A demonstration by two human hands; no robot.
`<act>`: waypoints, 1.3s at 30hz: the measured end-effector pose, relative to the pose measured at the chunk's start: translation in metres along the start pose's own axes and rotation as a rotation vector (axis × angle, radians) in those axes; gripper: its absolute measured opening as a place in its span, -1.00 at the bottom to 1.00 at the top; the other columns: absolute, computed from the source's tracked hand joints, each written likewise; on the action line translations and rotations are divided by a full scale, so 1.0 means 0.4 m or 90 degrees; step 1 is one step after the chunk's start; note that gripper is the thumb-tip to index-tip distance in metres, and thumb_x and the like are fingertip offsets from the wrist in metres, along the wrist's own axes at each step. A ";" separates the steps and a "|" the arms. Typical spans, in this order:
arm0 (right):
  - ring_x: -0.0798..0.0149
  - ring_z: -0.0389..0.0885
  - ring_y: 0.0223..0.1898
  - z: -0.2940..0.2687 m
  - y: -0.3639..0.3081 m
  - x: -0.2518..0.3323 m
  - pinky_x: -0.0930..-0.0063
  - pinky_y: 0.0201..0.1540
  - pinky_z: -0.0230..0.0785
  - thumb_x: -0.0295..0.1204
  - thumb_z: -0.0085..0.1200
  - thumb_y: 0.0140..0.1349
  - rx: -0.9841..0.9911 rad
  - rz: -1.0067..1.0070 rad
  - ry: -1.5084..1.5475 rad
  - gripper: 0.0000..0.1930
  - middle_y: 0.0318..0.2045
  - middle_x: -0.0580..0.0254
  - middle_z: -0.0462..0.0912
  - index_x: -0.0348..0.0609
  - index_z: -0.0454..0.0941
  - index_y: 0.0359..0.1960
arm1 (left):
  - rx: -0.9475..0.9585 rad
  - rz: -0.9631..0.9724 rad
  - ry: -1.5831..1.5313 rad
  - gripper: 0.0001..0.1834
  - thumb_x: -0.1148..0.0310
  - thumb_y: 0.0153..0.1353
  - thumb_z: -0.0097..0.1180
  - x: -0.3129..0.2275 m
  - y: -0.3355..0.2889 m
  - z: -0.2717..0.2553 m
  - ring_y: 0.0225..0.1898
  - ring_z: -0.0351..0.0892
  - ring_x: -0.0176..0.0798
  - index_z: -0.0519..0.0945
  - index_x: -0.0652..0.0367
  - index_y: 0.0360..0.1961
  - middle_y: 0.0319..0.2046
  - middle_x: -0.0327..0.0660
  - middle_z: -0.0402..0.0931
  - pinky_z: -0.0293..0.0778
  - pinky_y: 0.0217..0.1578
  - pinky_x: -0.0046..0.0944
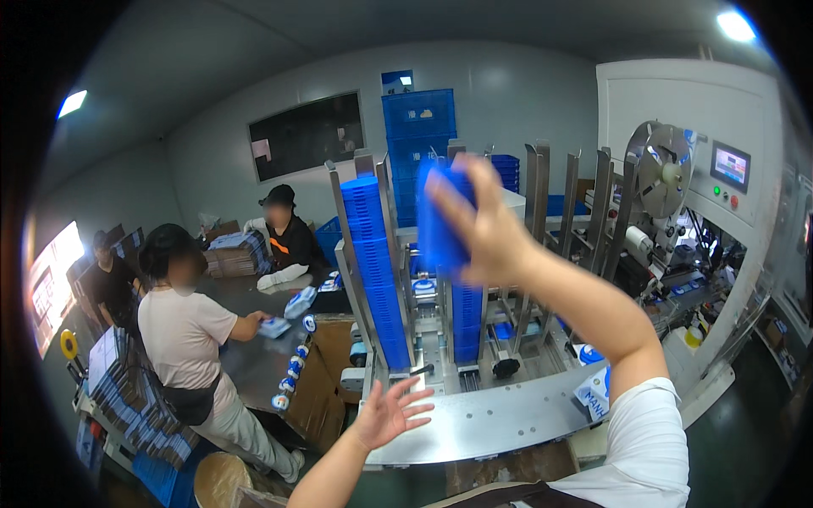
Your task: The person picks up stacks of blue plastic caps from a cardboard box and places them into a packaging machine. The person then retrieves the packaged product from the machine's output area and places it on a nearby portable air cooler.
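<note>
My right hand (pixel 495 233) is raised at the second metal upright rack and grips a blurred stack of blue plastic pieces (pixel 442 216). Below it, more of the same blue pieces (pixel 467 326) stand stacked between the rack's posts. To the left, a tall column of blue plastic pieces (pixel 377 275) fills another rack almost to the top. My left hand (pixel 393 415) is held low in front of the machine, palm up with fingers spread and nothing in it, over the near edge of the metal plate (pixel 491 419).
A blue-and-white packet (pixel 594 391) lies at the plate's right end. Further right stands a white machine housing (pixel 745 110) with a screen and a film reel (pixel 663 169). At left, a person in a light shirt (pixel 182 330) handles packets at a dark table (pixel 258 351); other people are behind.
</note>
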State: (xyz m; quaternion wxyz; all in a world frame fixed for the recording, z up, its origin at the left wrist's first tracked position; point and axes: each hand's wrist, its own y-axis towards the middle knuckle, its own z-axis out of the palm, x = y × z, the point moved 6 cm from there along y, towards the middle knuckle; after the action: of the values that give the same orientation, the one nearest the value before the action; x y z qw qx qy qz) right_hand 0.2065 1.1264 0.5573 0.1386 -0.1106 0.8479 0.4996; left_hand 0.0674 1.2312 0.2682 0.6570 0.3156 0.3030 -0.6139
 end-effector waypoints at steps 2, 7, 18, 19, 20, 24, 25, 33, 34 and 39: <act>-0.29 0.00 0.23 -0.020 0.098 -0.151 -0.12 0.10 0.21 -0.35 0.40 -0.34 -0.032 0.088 -0.166 0.10 0.19 -0.20 -0.02 0.24 -0.06 0.31 | -0.130 -0.011 0.107 -0.23 -0.25 0.21 -0.28 0.073 0.030 -0.082 0.12 0.31 -0.02 0.13 0.12 0.23 0.16 0.04 0.22 0.28 0.10 -0.04; -0.21 -0.07 0.30 0.092 0.224 -0.370 -0.27 0.12 0.11 -0.30 0.33 -0.15 0.086 0.190 -0.426 -0.01 0.26 -0.15 -0.02 0.23 -0.05 0.33 | -0.381 0.148 0.454 -0.53 0.32 0.15 0.14 0.237 0.052 -0.268 -0.20 0.47 -0.36 0.31 0.26 0.04 -0.04 -0.11 0.40 0.41 -0.20 -0.38; -0.20 -0.09 0.32 0.225 0.195 -0.390 -0.32 0.10 0.11 -0.30 0.41 -0.21 0.273 0.115 -0.450 0.04 0.28 -0.10 -0.02 0.25 -0.04 0.33 | -0.427 0.263 0.623 -0.53 0.50 -0.01 0.21 0.248 0.006 -0.252 -0.40 0.50 -0.36 0.37 0.31 -0.05 -0.17 -0.09 0.42 0.45 -0.34 -0.42; -0.21 -0.09 0.31 0.212 0.190 -0.397 -0.32 0.10 0.11 -0.31 0.41 -0.21 0.281 0.122 -0.430 0.05 0.29 -0.11 -0.02 0.27 -0.05 0.33 | -0.420 0.253 0.636 -0.53 0.50 -0.01 0.21 0.244 0.012 -0.249 -0.39 0.50 -0.36 0.36 0.31 -0.04 -0.16 -0.09 0.42 0.45 -0.34 -0.42; -0.22 -0.10 0.32 0.202 0.190 -0.402 -0.34 0.10 0.07 -0.34 0.42 -0.24 0.281 0.131 -0.391 0.08 0.29 -0.12 -0.02 0.33 -0.07 0.34 | -0.411 0.243 0.649 -0.52 0.51 -0.01 0.21 0.243 0.018 -0.246 -0.39 0.49 -0.37 0.36 0.31 -0.04 -0.16 -0.09 0.42 0.45 -0.34 -0.42; -0.17 -0.11 0.33 0.170 0.213 -0.401 -0.43 0.14 -0.10 -0.35 0.45 -0.30 0.411 0.156 -0.296 0.15 0.31 -0.05 -0.01 0.36 -0.10 0.34 | -0.405 0.260 0.609 -0.50 0.55 -0.03 0.20 0.249 0.022 -0.256 -0.39 0.48 -0.38 0.34 0.30 -0.01 -0.17 -0.10 0.43 0.44 -0.34 -0.42; -0.17 -0.09 0.33 0.162 0.224 -0.398 -0.40 0.15 -0.08 -0.34 0.46 -0.33 0.442 0.179 -0.252 0.17 0.30 -0.04 0.02 0.38 -0.11 0.34 | -0.394 0.246 0.595 -0.47 0.58 0.02 0.13 0.250 0.020 -0.256 -0.38 0.42 -0.43 0.28 0.27 0.05 -0.13 -0.11 0.41 0.41 -0.34 -0.46; 0.01 0.45 0.01 0.160 0.269 -0.607 0.27 0.01 0.35 -0.03 0.47 -0.39 0.390 0.315 0.095 -0.21 0.00 0.00 0.46 -0.16 0.45 -0.08 | -0.418 0.162 0.554 -0.48 0.58 0.16 0.02 0.307 0.030 -0.300 -0.34 0.31 -0.43 0.20 0.14 0.14 -0.35 -0.27 0.33 0.45 -0.33 -0.38; 0.01 0.44 0.02 0.165 0.250 -0.625 0.26 0.00 0.35 -0.02 0.48 -0.41 0.372 0.337 0.127 -0.18 0.00 -0.02 0.46 -0.14 0.42 -0.07 | -0.416 0.158 0.553 -0.48 0.57 0.16 0.03 0.309 0.034 -0.296 -0.35 0.32 -0.44 0.20 0.14 0.14 -0.35 -0.28 0.33 0.45 -0.34 -0.37; -0.04 0.42 0.05 0.177 0.237 -0.610 0.24 0.00 0.34 -0.01 0.50 -0.49 0.313 0.330 0.232 -0.03 -0.01 -0.10 0.45 -0.08 0.28 0.03 | -0.438 0.173 0.492 -0.43 0.59 0.13 0.05 0.322 -0.004 -0.352 -0.30 0.33 -0.40 0.18 0.16 0.17 -0.28 -0.25 0.35 0.45 -0.34 -0.38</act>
State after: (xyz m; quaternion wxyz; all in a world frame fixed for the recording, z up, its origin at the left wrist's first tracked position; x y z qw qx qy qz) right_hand 0.4133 1.2455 0.6863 -0.1225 0.0567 0.9526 0.2726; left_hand 0.0725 1.2625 0.0799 0.6367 0.3213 0.6631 -0.2273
